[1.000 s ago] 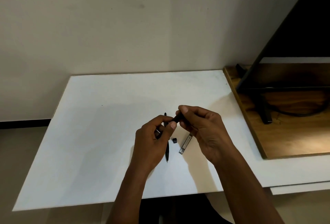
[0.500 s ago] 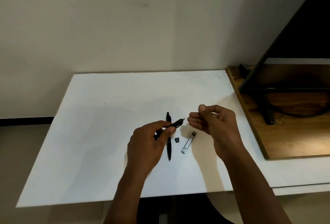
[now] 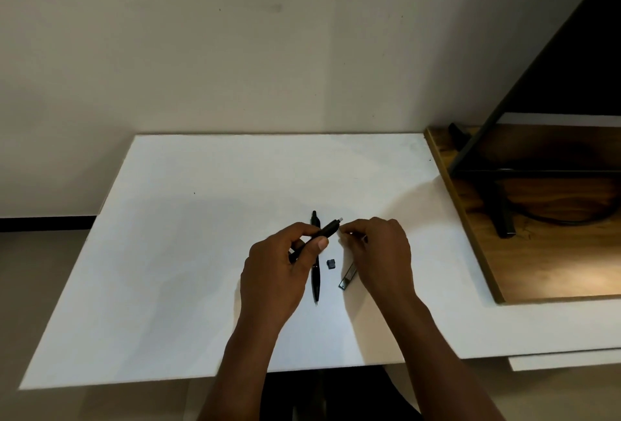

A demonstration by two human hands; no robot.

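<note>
Pencil (image 3: 331,227), right hand (image 3: 379,254) nearer again.

right hand (image 3: 379,252) pinch: contents too small | case (image 3: 346,279): top hidden

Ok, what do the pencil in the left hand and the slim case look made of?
Pencil in the left hand: likely plastic, matte black barrel with little glare; its white end looks like rubber. Case: dark, glossy, pale glint along its edge; clear plastic or metal, too small to tell.
</note>
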